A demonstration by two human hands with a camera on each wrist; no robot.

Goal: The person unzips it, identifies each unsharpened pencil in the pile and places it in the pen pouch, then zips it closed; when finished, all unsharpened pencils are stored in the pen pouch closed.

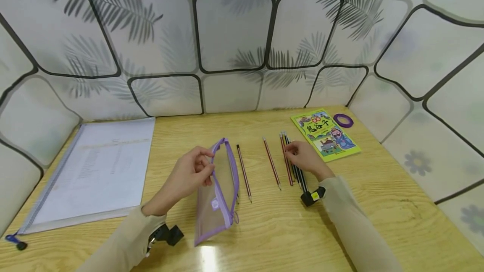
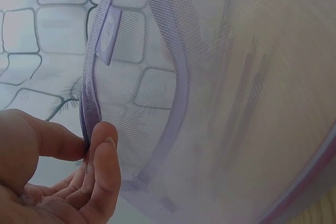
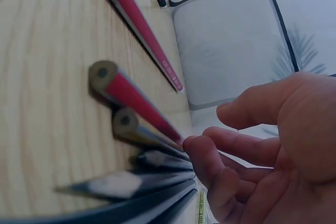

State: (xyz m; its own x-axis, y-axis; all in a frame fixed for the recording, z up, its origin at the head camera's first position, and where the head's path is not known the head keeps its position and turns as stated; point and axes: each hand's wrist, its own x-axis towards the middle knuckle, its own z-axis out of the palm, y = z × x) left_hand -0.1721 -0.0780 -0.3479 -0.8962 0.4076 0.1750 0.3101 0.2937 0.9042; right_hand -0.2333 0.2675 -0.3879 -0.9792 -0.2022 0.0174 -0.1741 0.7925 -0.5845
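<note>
A purple-edged mesh pencil pouch (image 1: 209, 219) stands tilted on the table with its zip side gaping. My left hand (image 1: 186, 176) pinches its rim between thumb and forefinger, as the left wrist view shows on the zip edge (image 2: 90, 114). My right hand (image 1: 306, 159) is over a bunch of pencils (image 1: 299, 177). In the right wrist view its thumb stands apart, while a fingertip touches or nearly touches a red pencil (image 3: 142, 100) at the side of the bunch. Another red pencil (image 1: 271, 163) and a dark striped pencil (image 1: 244, 174) lie separately between pouch and bunch.
A green picture booklet (image 1: 326, 134) and a purple tape ring (image 1: 343, 120) lie at the back right. On the left is a clear folder of white paper (image 1: 102, 167). Patterned fabric (image 1: 234, 32) rises behind the wooden table (image 1: 261, 234).
</note>
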